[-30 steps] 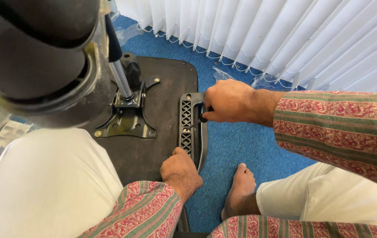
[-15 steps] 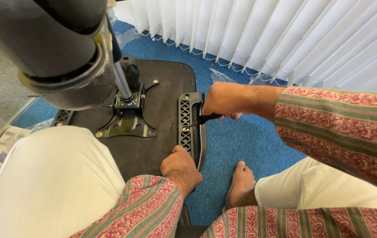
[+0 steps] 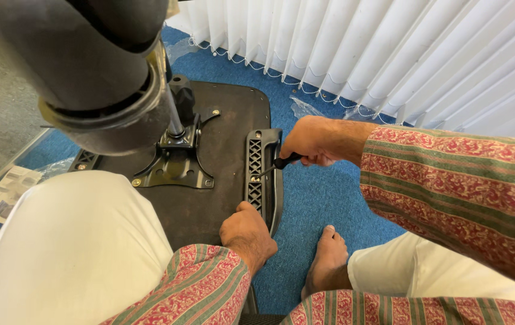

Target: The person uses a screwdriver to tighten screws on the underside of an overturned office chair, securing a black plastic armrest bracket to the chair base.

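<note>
Change since a moment ago: the right hand (image 3: 313,139) has rolled over, so the screwdriver (image 3: 278,164) handle now shows below the knuckles; the left hand (image 3: 247,232) has stayed put.

Hidden or unclear: a large dark cylindrical part (image 3: 83,66), close to the viewer and out of focus, covers the upper left and hides much of the chrome column (image 3: 175,123) and the far left of the upturned seat base (image 3: 233,108). The screwdriver tip is too small to make out against the armrest bracket (image 3: 258,171). The left fingertips are tucked out of sight over the bracket's near end. A white-trousered knee (image 3: 71,247) blocks the seat base's near left part.

Right hand: closed in a fist around the black screwdriver handle, shaft angled down-left to a screw point midway along the bracket.

Left hand: curled, pressing on the near end of the bracket at the seat base's right edge; whether it grips cannot be told.

Location: the bracket lies lengthwise along the seat base's right edge, between the two hands, on the blue carpet (image 3: 323,198). A bare foot (image 3: 328,256) rests just right of the left hand. White vertical blinds (image 3: 378,48) hang behind.
</note>
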